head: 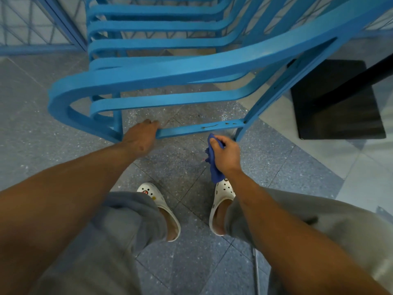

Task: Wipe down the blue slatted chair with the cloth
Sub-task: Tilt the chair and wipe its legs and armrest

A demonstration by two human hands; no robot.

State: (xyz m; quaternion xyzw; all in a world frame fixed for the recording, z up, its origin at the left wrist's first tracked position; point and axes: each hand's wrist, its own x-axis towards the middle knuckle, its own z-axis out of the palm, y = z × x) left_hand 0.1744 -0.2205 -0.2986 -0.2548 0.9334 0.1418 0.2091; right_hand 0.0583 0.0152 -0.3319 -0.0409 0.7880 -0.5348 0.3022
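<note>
The blue slatted chair [170,71] fills the upper half of the view, seen from above with its curved slats running across. My left hand [140,135] grips the left end of its lowest crossbar [202,129], fingers curled over the bar. That bar shows dark scuff marks near its right end. My right hand [225,154] holds a bunched dark blue cloth [213,165] just below and in front of the bar's right end, close to the chair's right leg. The cloth hangs down from my fist, apart from the bar.
A black square base [338,103] with a dark post stands on the floor to the right of the chair. A blue metal frame [63,24] runs along the back left. My feet in white clogs [223,201] stand on grey speckled floor tiles below the chair.
</note>
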